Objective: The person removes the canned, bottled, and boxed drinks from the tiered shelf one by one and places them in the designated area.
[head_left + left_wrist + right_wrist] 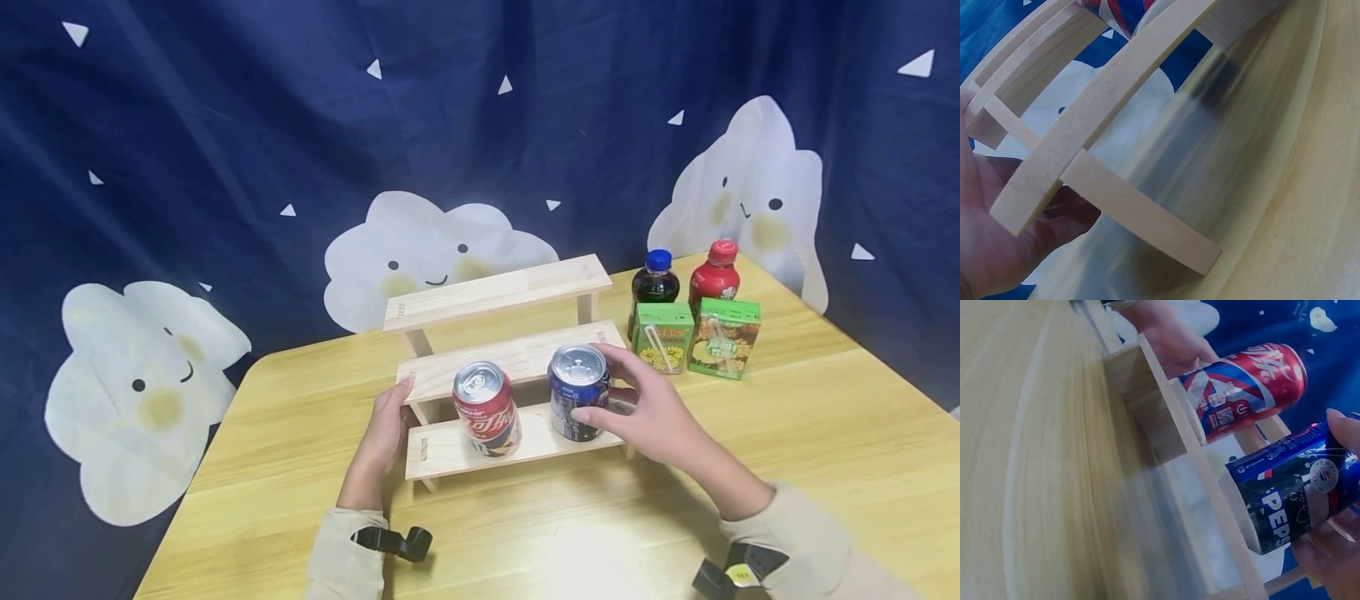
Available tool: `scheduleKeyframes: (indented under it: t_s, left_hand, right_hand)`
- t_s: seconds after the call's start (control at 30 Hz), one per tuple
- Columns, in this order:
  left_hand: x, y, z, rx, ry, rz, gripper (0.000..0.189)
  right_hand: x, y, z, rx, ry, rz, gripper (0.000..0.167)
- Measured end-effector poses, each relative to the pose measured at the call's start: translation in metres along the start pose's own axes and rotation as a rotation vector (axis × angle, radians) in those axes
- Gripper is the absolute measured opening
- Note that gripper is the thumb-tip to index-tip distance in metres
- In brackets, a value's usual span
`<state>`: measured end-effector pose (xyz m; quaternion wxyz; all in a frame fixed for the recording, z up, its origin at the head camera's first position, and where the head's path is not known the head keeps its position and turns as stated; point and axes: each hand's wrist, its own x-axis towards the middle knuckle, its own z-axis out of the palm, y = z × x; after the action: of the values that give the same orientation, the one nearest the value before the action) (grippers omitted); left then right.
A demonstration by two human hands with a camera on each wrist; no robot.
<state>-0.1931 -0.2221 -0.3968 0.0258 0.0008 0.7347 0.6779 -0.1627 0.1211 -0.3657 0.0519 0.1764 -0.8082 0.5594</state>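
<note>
A three-step wooden rack (495,293) stands on the table. On its lowest step sits a red Coca-Cola can (487,412), upright toward the left. To its right, on the same step, a dark blue Pepsi can (579,392) stands in the grip of my right hand (652,408), thumb at the front and fingers round the far side. My left hand (386,425) grips the rack's left side, its thumb on the end of the middle step. In the left wrist view, the fingers (1069,225) pass behind the lowest step's end.
Right of the rack stand two green drink cartons (663,337) with straws, a dark bottle with a blue cap (658,279) and a red bottle (716,271) behind them. A blue curtain (450,108) with cloud faces hangs behind the wooden table (285,467).
</note>
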Motion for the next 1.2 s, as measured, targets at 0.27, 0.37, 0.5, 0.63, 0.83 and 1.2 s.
scheduleKeyframes:
  t_s: [0.27, 0.37, 0.5, 0.63, 0.83, 1.2]
  left_hand:
    - [0.0, -0.001, -0.001, 0.016, 0.002, -0.01, 0.054]
    - [-0.001, 0.0, -0.001, 0.01, 0.009, -0.014, 0.054]
    - [-0.001, 0.0, -0.001, 0.01, 0.009, -0.011, 0.053]
    - [0.0, -0.001, -0.002, 0.013, 0.0, -0.01, 0.054]
    - [0.0, -0.001, -0.001, 0.008, 0.009, -0.006, 0.053]
    - [-0.001, 0.0, 0.0, 0.011, 0.002, 0.001, 0.052]
  right_hand:
    - [0.0, 0.0, 0.002, -0.028, 0.033, -0.014, 0.076]
    - [-0.001, 0.0, 0.002, -0.043, 0.039, -0.017, 0.076]
    - [-0.001, -0.001, -0.001, -0.058, 0.043, -0.009, 0.077]
    - [-0.001, -0.001, -0.006, -0.058, 0.038, 0.002, 0.078]
    - [0.0, 0.0, -0.012, -0.067, 0.045, -0.023, 0.076]
    - [0.0, 0.003, -0.025, -0.128, 0.073, -0.023, 0.075]
